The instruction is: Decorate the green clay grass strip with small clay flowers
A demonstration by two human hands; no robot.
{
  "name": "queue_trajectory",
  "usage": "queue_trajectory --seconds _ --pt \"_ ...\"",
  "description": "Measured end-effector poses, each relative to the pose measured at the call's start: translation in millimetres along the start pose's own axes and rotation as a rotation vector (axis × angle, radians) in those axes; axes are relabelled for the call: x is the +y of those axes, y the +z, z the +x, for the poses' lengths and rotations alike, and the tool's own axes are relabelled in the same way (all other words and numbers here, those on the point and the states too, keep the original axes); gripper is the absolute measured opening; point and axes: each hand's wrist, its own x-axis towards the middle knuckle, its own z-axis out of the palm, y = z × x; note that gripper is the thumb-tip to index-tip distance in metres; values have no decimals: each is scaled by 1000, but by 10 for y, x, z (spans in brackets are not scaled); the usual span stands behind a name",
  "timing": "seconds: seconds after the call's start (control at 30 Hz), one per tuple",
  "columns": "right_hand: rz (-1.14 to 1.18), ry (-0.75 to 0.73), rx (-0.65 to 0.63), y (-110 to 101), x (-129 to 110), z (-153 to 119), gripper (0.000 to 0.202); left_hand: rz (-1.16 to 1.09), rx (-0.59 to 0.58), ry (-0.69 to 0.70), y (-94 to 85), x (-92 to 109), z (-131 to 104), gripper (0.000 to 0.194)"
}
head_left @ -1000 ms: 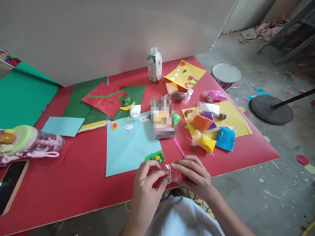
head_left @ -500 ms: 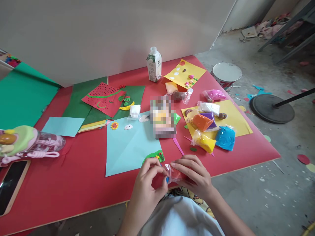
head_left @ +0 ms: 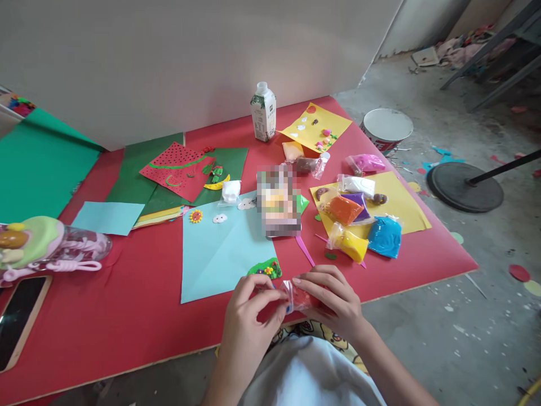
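Note:
Near the table's front edge, a small clear bag of red clay [head_left: 301,298] is between my two hands. My right hand [head_left: 332,299] wraps round its filled end. The fingers of my left hand [head_left: 256,313] pinch the bag's clear end, where a small blue bit shows by the fingertips. Just beyond lies a light blue sheet [head_left: 220,254] with a clay sunflower [head_left: 196,216], a cloud [head_left: 220,219] and a green patch with flowers [head_left: 266,269]. A pink tool [head_left: 305,251] lies ahead of my right hand.
Bags of yellow clay [head_left: 353,247], blue clay [head_left: 384,237] and orange clay [head_left: 344,210] lie to the right. A bottle [head_left: 264,115] stands at the back. At left are a phone [head_left: 23,318] and a drink bottle [head_left: 80,245]. A blurred-out item [head_left: 279,203] lies mid-table.
My left fingers have shifted slightly at the bag's clear end, and less of the blue bit shows. The bag stays in both hands. The view has moved a little.

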Motion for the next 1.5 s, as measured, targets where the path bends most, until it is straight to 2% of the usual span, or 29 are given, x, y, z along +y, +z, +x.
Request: queue_trajectory --seconds 0.17,0.3,0.4,0.6,0.77,1.03,1.37,1.5 --pt "2 12 8 0 -13 16 39 23 2 27 9 12 14 16" --pt "-3 21 17 -1 -13 30 40 -66 4 -43 -11 18 14 14" --pt "-14 21 21 -5 -10 36 39 -113 50 -101 -39 6 -5 11" --pt "-11 37 18 -7 -1 27 40 -127 97 -140 -68 -25 -45 11" --pt "-5 48 40 0 -1 26 41 -225 108 -208 -41 -37 -64 7" --pt "7 33 35 -6 -6 54 38 -341 196 -175 -7 -66 -53 7" --pt "16 40 8 -8 0 42 36 -305 207 -154 67 -98 -16 5" --pt "20 47 3 -6 7 33 36 -329 190 -209 130 -97 -32 17"
